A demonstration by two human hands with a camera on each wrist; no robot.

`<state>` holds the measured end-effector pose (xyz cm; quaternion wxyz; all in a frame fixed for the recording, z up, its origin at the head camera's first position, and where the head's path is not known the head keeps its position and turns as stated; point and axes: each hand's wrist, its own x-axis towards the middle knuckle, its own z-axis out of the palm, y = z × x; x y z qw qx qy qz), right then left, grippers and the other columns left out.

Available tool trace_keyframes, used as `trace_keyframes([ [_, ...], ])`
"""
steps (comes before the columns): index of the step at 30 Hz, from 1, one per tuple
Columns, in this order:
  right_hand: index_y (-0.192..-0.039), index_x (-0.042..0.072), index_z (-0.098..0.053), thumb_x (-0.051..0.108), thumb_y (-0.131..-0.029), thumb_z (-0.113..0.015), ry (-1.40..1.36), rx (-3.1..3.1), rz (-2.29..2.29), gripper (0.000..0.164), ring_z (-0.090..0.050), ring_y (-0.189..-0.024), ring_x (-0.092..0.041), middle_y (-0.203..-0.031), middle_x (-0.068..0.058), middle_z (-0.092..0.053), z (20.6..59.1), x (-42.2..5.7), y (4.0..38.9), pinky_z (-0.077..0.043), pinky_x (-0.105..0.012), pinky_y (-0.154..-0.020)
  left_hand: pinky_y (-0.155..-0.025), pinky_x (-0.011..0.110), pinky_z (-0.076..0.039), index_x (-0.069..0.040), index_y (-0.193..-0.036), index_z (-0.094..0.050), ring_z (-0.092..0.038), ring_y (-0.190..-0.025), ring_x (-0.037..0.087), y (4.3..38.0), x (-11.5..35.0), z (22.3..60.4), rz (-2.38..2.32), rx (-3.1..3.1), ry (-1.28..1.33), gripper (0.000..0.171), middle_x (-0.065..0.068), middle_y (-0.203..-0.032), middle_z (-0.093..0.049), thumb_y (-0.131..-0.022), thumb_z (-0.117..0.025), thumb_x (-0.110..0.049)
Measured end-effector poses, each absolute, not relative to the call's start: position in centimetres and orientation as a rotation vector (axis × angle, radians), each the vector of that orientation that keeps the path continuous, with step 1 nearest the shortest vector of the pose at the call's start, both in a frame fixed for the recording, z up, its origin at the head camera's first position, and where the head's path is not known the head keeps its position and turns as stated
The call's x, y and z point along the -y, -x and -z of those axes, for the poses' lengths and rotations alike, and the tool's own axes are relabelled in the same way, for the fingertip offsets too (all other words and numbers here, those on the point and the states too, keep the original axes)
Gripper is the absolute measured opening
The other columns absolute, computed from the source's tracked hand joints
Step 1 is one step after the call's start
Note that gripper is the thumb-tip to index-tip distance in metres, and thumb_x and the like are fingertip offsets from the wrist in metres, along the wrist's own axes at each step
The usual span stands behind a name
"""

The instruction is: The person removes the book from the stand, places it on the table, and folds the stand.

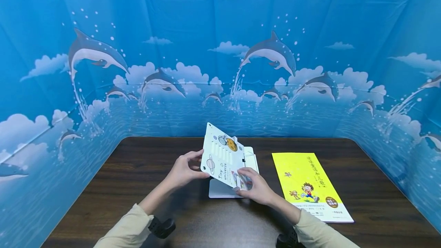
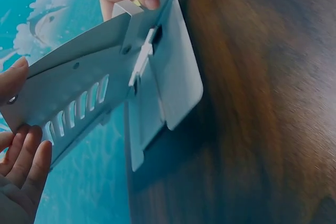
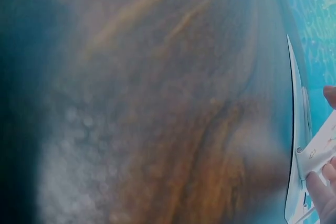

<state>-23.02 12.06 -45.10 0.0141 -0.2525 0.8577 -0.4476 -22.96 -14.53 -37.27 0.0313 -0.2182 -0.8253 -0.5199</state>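
A white folding book stand (image 1: 220, 154) with planet drawings and "Tiny universe" lettering is held tilted over the table. Its slotted panel (image 2: 79, 90) is raised at an angle from the flat base (image 2: 181, 61), joined by a hinge. My left hand (image 1: 184, 169) grips the panel's left edge between thumb and fingers; in the left wrist view, that hand (image 2: 23, 171) is at the panel's corner. My right hand (image 1: 258, 186) pinches the lower right edge near the small ledge clips. Only fingers of the right hand (image 3: 323, 187) show in the right wrist view, against the printed panel.
To the right, a yellow children's book (image 1: 303, 179) lies flat on the dark wooden table (image 1: 144, 171). Behind the table hangs a blue dolphin-print curtain (image 1: 193, 49). Black wrist bands (image 1: 162, 228) sit at the sleeves.
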Motion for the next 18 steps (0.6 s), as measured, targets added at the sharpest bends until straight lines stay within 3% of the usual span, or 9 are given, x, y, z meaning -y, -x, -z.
trace_keyframes([
  [6,-0.124,0.003,-0.053,0.026,-0.074,-0.074,0.847,-2.793,1.235,0.059,-0.046,-0.115,-0.024,-0.128,-0.008,-0.048,45.0,-11.9,22.9,-0.045,-0.040,-0.089,-0.075,0.031,-0.052,0.010,-0.127,-0.045,-0.057,-0.097,0.030,22.8,15.6,38.5,1.655,2.569,0.622,0.071,0.020,-0.111,-0.056,-0.066,-0.078,-0.002],
  [18,-0.120,0.001,-0.056,0.027,-0.073,-0.074,0.919,-2.887,1.066,0.056,-0.047,-0.116,-0.025,-0.125,-0.010,-0.053,45.2,-11.4,22.9,-0.040,-0.042,-0.094,-0.066,0.027,-0.053,0.014,-0.124,-0.046,-0.060,-0.089,0.027,22.3,17.3,41.3,1.563,2.692,0.467,0.071,0.018,-0.102,-0.058,-0.064,-0.079,-0.002],
])
